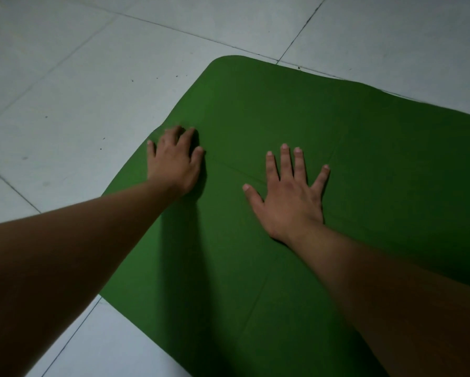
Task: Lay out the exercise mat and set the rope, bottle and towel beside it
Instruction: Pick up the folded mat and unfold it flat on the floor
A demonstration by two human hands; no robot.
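Observation:
A dark green exercise mat [323, 126] lies unrolled on the floor, its rounded far corner at the upper middle. My left hand [175, 161] presses palm-down on the mat's left edge, where the edge bulges up slightly. My right hand [289, 198] rests flat on the mat's middle with fingers spread. Neither hand holds anything. The rope, bottle and towel are out of view.
Pale grey floor tiles [73, 85] with dark grout lines surround the mat on the left, at the back and at the lower left. Small dark specks dot the tiles.

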